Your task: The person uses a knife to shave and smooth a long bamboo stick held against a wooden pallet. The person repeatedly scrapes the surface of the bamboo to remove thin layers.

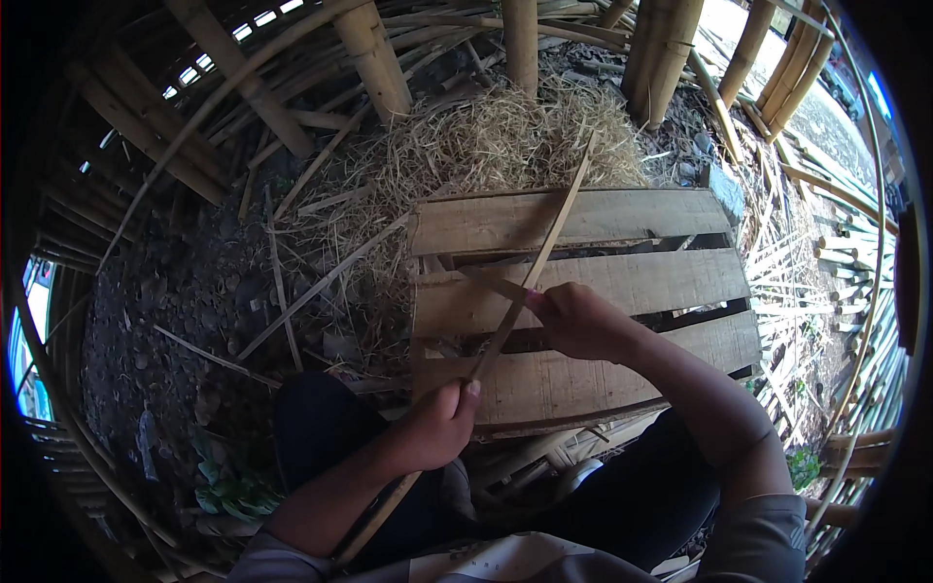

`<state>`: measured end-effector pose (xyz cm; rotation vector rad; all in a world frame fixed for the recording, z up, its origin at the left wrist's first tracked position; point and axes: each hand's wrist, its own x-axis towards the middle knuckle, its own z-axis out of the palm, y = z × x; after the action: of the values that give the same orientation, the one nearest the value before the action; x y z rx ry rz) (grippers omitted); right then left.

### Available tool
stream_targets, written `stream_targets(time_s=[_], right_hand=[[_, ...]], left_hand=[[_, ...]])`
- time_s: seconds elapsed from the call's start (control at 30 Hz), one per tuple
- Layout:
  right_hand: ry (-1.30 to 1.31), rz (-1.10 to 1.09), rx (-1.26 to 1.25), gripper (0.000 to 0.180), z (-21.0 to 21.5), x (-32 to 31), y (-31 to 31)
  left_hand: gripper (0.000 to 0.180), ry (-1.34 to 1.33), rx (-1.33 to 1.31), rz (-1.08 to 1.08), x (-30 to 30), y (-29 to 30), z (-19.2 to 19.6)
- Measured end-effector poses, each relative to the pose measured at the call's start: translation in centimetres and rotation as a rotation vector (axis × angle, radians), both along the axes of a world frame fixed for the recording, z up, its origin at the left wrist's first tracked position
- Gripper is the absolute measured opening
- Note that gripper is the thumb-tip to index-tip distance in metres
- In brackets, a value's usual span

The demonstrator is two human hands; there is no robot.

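Note:
A long, thin bamboo strip (pixel 551 236) slants from my lap up over a low slatted wooden table. Near its lower part, my left hand (pixel 436 428) is closed round it, thumb on top. My right hand (pixel 583 321) is closed on the handle of a knife (pixel 496 283), whose blade points left and crosses the strip. Blade and strip appear to touch, though the exact contact is too small to make out. Most of the knife's handle is hidden inside my fist.
The slatted wooden table (pixel 583 282) has gaps between its planks. Beyond it lies a heap of pale shavings (pixel 486 141), with upright bamboo posts (pixel 521 49) behind. Cut bamboo poles (pixel 865 321) lie stacked at the right. Loose strips (pixel 321 287) and green leaves (pixel 233 486) lie on the left ground.

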<state>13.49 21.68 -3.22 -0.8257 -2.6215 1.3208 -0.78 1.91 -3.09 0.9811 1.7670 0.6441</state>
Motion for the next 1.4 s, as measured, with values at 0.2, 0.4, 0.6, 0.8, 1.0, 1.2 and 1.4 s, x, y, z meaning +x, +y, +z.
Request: stream_targets(time_s=[0.2, 0.4, 0.6, 0.8, 1.0, 1.2, 1.4], right_hand=[[-0.16, 0.017, -0.089, 0.042, 1.6, 0.2, -1.1], [0.039, 0.074, -0.064, 0.042, -0.4, 1.2, -3.1], [-0.085, -0.066, -0.078, 0.048, 0.1, 0.3, -0.4], [0.054, -0.3, -0.297, 0.041, -1.5, 0.7, 0.1], [0.183, -0.489, -0.177, 0.032, -2.6, 2.1, 4.3], [0.087, -0.495, -0.176, 0.041, -0.8, 3.0, 6.3], [-0.029, -0.579, -0.036, 0.064, -1.1, 4.8, 10.5]], left_hand=[[0.038, 0.005, 0.03, -0.028, 0.0, 0.2, -0.2], [0.036, -0.002, 0.022, -0.016, 0.6, 0.3, -0.3], [0.037, 0.06, 0.044, -0.063, 0.8, 0.0, -0.4], [0.037, -0.072, 0.024, -0.032, 1.7, 0.0, -1.0], [0.035, -0.416, -0.225, 0.027, 2.3, 0.3, 0.5], [0.034, -0.281, 0.03, 0.031, 2.2, 0.3, -0.9], [0.036, -0.301, 0.004, 0.061, 1.5, 0.2, -0.5]])
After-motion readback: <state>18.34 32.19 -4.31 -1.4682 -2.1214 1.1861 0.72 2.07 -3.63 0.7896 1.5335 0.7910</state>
